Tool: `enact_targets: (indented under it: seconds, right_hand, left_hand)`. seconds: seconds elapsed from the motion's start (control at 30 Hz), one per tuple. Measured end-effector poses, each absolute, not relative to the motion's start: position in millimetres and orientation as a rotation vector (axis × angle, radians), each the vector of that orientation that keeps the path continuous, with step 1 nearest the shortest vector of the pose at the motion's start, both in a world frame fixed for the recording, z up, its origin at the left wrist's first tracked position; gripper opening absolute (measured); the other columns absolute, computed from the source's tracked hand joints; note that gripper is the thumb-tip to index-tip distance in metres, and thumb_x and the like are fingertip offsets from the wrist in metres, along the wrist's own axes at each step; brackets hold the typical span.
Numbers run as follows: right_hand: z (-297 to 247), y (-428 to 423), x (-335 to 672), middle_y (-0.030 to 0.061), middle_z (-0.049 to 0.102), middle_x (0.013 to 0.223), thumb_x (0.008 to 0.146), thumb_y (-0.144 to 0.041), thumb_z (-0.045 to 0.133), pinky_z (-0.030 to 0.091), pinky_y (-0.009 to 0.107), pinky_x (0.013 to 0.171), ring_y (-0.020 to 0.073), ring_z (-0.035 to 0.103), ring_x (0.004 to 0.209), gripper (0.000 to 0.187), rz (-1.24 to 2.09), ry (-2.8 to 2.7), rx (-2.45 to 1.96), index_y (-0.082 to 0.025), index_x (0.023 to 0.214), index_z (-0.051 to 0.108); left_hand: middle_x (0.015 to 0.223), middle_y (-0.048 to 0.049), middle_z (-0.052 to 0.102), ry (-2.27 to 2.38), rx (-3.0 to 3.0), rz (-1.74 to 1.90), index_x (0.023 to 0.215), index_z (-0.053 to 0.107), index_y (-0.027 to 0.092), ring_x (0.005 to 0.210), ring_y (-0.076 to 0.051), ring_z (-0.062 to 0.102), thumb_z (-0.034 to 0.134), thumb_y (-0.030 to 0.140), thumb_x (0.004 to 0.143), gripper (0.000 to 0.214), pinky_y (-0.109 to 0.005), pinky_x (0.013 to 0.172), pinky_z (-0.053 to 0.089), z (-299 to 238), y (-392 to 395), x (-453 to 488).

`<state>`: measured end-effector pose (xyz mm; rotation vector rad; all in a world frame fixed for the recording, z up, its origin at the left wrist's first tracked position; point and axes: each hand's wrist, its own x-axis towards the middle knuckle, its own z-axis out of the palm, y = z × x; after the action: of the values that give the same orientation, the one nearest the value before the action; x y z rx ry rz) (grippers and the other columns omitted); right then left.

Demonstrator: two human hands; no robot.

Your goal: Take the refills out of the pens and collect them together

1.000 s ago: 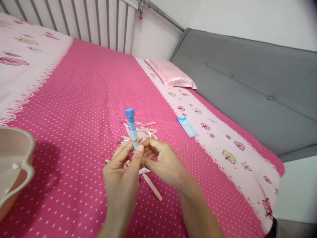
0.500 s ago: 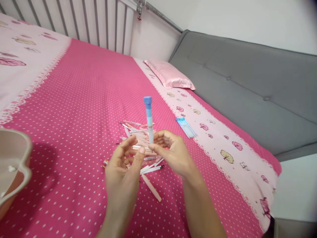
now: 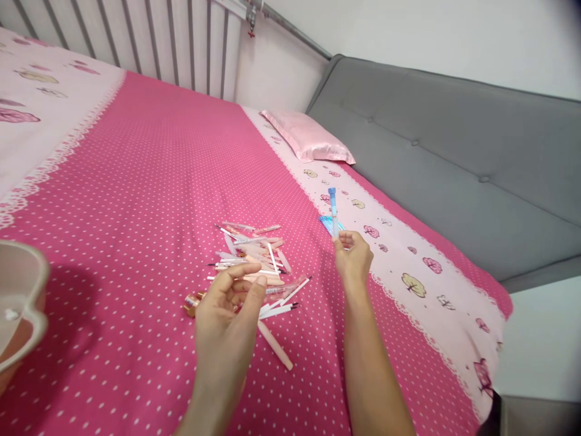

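Pinks, blue and grey before us

We see a hot-pink bedsheet (image 3: 149,175) dotted white, its pale border (image 3: 408,272) printed with flowers, a satin-pink pillow (image 3: 306,136), a light-blue pen (image 3: 333,212) and a grey headboard (image 3: 454,145).

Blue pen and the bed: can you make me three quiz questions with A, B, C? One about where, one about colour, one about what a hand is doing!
1. Where is the right hand with the blue pen?
A. Over the pile of pens
B. Out by the blue bundle
C. On the pillow

2. What colour is the pillow?
A. Pink
B. Grey
C. Green

3. What is the left hand doing?
A. Holding the blue pen
B. Open, holding nothing
C. Lying flat on the bed

Answers: 1 B, the blue bundle lies just past the hand; 2 A, it is shiny pink; 3 B, its fingers are spread over the pile of pens.
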<state>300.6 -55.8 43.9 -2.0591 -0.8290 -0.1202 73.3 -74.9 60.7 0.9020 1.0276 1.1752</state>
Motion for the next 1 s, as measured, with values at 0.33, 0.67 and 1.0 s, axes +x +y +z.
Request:
enact_targets:
  seconds: [0.33,0.67,1.0]
  right_hand:
    - [3.7,-51.9,317.2,0.0069,0.068,0.094,0.079,-0.022,0.054,0.04,0.026,0.067,0.0192,0.061,0.084,0.023,-0.267,-0.653,-2.385,-0.018,0.099,0.065]
    - [-12.1,-52.3,326.1,0.0083,0.068,0.093,0.08,-0.022,0.054,0.042,0.026,0.068,0.0195,0.061,0.085,0.022,-0.2,-0.644,-2.491,-0.018,0.098,0.066]
    - [-6.9,-57.5,334.3,0.0134,0.068,0.099,0.079,-0.031,0.057,0.044,0.031,0.079,0.0236,0.061,0.093,0.033,-0.093,-0.699,-2.586,-0.014,0.106,0.065]
  left_hand:
    - [0.081,-0.0016,0.06,1.047,0.936,1.137,0.093,0.063,0.02,0.072,-0.015,0.056,0.07,0.043,0.069,0.034,-0.028,0.065,0.047,56.3,-74.1,74.3]
    - [0.08,-0.0014,0.062,1.033,0.929,1.12,0.093,0.063,0.019,0.072,-0.016,0.058,0.07,0.042,0.068,0.034,-0.026,0.063,0.048,58.7,-75.5,74.0]
    - [0.082,-0.0036,0.063,1.063,0.963,1.175,0.091,0.063,0.018,0.072,-0.018,0.059,0.069,0.042,0.068,0.034,-0.03,0.063,0.049,61.5,-73.7,75.1]
